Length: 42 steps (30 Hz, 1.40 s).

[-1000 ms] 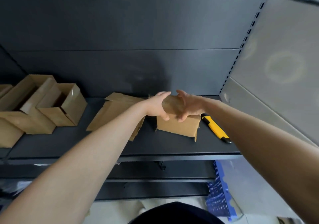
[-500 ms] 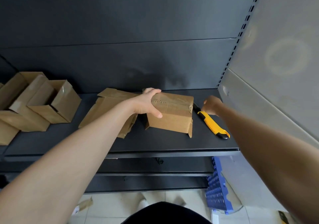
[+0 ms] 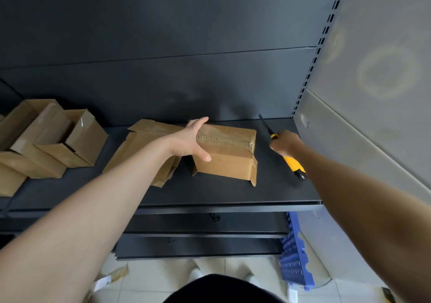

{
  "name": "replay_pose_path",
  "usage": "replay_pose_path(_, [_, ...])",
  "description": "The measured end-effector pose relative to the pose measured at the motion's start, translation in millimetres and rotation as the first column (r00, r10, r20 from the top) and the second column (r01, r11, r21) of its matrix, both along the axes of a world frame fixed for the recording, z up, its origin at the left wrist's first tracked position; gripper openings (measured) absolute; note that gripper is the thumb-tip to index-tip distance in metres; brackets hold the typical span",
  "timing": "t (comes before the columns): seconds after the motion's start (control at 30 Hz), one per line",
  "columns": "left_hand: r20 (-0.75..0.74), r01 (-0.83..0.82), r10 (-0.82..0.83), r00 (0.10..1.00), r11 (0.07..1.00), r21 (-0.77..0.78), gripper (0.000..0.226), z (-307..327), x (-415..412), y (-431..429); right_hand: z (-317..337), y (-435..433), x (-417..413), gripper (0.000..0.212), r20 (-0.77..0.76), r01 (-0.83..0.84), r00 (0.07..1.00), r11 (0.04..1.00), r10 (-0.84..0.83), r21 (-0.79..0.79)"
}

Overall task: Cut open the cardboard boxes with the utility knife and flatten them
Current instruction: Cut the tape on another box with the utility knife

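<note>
On shelf (image 3: 221,193): one taped box (image 3: 229,162); one knife (image 3: 292,163)

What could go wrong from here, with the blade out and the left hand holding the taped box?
1. The left hand lies over one end of the tape seam on the taped box; a cut along it would likely run toward the fingers.
2. The right hand grips the utility knife with its blade bared; swinging it over to the box could nick the left forearm.
3. The box may slide on the smooth shelf under blade pressure.
</note>
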<state>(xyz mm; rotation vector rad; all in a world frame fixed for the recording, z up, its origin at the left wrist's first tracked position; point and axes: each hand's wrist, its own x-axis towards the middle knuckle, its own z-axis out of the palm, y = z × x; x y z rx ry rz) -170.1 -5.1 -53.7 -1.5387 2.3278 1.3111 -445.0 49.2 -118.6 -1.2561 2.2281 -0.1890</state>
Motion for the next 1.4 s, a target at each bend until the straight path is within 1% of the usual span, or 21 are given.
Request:
replay_pose_path(0.07, [-0.003, 0.004, -0.004, 1.000, 1.000, -0.001, 0.114, 0.6, 0.5, -0.8, 26.4, -7.8, 5.6, 0.028, 0.146, -0.040, 0.988, 0.996, 0.051, -0.077])
replay_pose_path(0.13, [0.005, 0.016, -0.016, 1.000, 1.000, -0.004, 0.116, 1.1, 1.3, -2.4, 57.8, -10.4, 14.4, 0.027, 0.267, -0.092, 0.957, 0.991, 0.115, -0.099])
replay_pose_path(0.2, [0.010, 0.024, -0.024, 1.000, 1.000, -0.004, 0.118, 0.8, 2.2, -4.4, 83.4, -9.2, 24.0, 0.020, 0.321, -0.168, 0.926, 0.979, 0.198, -0.118])
replay_pose_path(0.23, [0.010, 0.025, -0.025, 1.000, 1.000, -0.004, 0.118, 0.3, 2.5, -5.1, 92.8, -7.7, 29.1, 0.018, 0.314, -0.218, 0.917, 0.968, 0.246, -0.122])
replay_pose_path(0.3, [0.002, 0.028, -0.028, 1.000, 1.000, -0.004, 0.119, -1.6, 2.9, -6.3, 105.7, -5.6, 40.0, 0.027, 0.248, -0.332, 0.905, 0.939, 0.344, -0.090])
replay_pose_path(0.37, [-0.015, 0.039, -0.039, 0.999, 0.999, -0.008, 0.118, -3.2, 2.9, -7.3, 112.8, -3.9, 52.4, 0.030, 0.185, -0.416, 0.893, 0.910, 0.409, -0.006])
replay_pose_path(0.47, [-0.033, 0.063, -0.063, 0.997, 0.998, -0.027, 0.117, -5.1, 2.5, -9.0, 116.7, -2.1, 67.1, 0.033, 0.105, -0.471, 0.882, 0.874, 0.460, 0.122])
replay_pose_path(0.67, [-0.034, 0.135, -0.136, 0.990, 0.990, -0.034, 0.106, -8.7, 2.1, -8.8, 124.7, -2.3, 84.4, 0.027, -0.060, -0.472, 0.867, 0.855, 0.494, 0.213])
replay_pose_path(0.77, [-0.033, 0.157, -0.159, 0.987, 0.986, -0.060, 0.104, -11.2, 0.4, -8.2, 130.6, -2.4, 93.8, 0.029, -0.146, -0.477, 0.841, 0.841, 0.521, 0.254])
replay_pose_path(0.93, [0.021, 0.206, -0.205, 0.979, 0.974, -0.091, 0.106, -17.4, -3.0, -5.6, 137.1, 0.7, 114.4, 0.033, -0.248, -0.476, 0.785, 0.808, 0.569, 0.346])
replay_pose_path(1.03, [0.038, 0.215, -0.212, 0.976, 0.968, -0.129, 0.103, -22.8, -4.3, -3.5, 133.5, 2.4, 122.8, 0.033, -0.292, -0.460, 0.757, 0.794, 0.584, 0.397])
replay_pose_path(1.13, [0.053, 0.226, -0.220, 0.974, 0.962, -0.156, 0.102, -26.6, -4.1, -3.1, 129.3, 2.9, 127.4, 0.026, -0.324, -0.456, 0.728, 0.780, 0.604, 0.429])
replay_pose_path(1.23, [0.068, 0.243, -0.235, 0.970, 0.954, -0.173, 0.102, -27.4, -4.4, -3.8, 126.7, 3.6, 126.8, 0.020, -0.380, -0.460, 0.686, 0.774, 0.620, 0.435])
replay_pose_path(1.33, [0.086, 0.257, -0.244, 0.966, 0.949, -0.185, 0.102, -27.7, -5.4, -4.3, 122.8, 3.4, 123.5, 0.023, -0.424, -0.452, 0.658, 0.777, 0.622, 0.439])
replay_pose_path(1.4, [0.106, 0.270, -0.254, 0.961, 0.943, -0.193, 0.102, -27.9, -6.1, -4.7, 120.6, 3.3, 121.5, 0.021, -0.434, -0.450, 0.645, 0.771, 0.629, 0.450])
